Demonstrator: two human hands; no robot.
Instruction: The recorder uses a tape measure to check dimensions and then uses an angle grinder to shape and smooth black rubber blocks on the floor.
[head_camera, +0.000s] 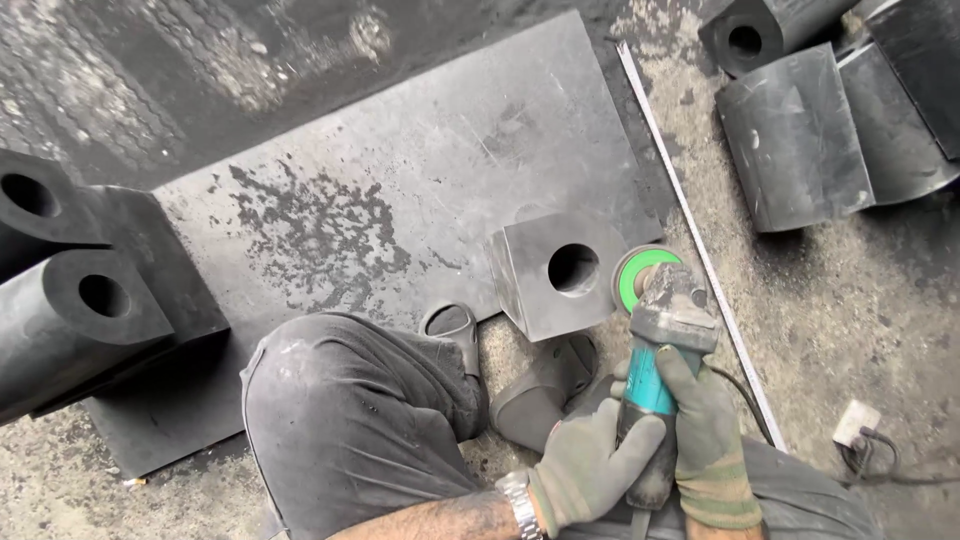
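Head view: person crouched over a dark floor plate, both gloved hands on a power tool.
Far left: stacked black blocks with round bores (75, 300), resting on the edge of the flat dark plate (400, 180); well apart from the tool.
Knee: trouser leg (350, 420) bent low, sandalled foot (455, 330) on the plate just beside the workpiece. Risk, my judgement: foot sits close to the block; if the block is kicked round by the disc it could strike the toes.
Workpiece: grey cube block with a round hole (550, 275), standing loose on the plate edge, not clamped as far as I can see. Risk: unclamped, it may slide or spin under side load.
Left hand (585, 465): fingers closed round the lower teal handle of the angle grinder (660, 340).
Disc: green-backed wheel (640, 275) touching or just beside the block's right face; contact cannot be told.
Right hand (705, 415): fingers wrapped round the grinder body. No guard visible; kickback would come toward the gloves.
Right: metal rule (700, 250) and cable (745, 400) lie near; cable could snag.
Far right: more black blocks (800, 140), well apart.
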